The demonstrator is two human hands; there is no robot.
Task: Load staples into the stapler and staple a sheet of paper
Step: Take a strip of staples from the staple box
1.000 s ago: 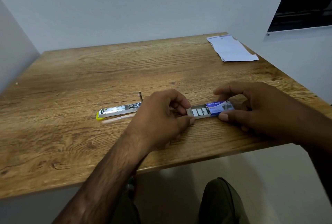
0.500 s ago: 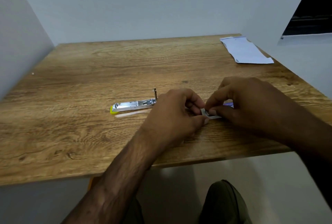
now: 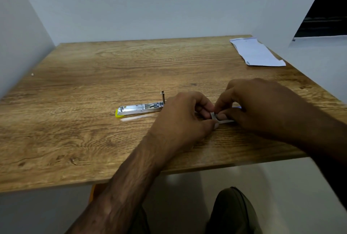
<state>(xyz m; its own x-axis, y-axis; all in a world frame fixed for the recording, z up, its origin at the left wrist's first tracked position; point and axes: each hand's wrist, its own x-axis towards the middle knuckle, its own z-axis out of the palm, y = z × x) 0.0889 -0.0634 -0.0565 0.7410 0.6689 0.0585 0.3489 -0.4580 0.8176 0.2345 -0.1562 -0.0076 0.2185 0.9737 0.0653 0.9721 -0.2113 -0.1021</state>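
Observation:
A silver stapler with a yellow tip lies open on the wooden table, its empty staple channel facing up. Just right of it my left hand pinches one end of the small staple box, of which only a grey edge and a bit of blue show. My right hand covers the rest of the box, its fingertips pressed on the tray beside my left fingers. A folded white sheet of paper rests at the far right corner.
Grey walls close in the table at the back and on the left. The table's front edge runs just below my forearms, with my knees under it. A pale strip lies on the wood alongside the stapler.
My right hand has slid left over the staple box, hiding the blue sleeve and the staples that showed a second ago. The fingertips of both hands now meet. The stapler has stayed put.

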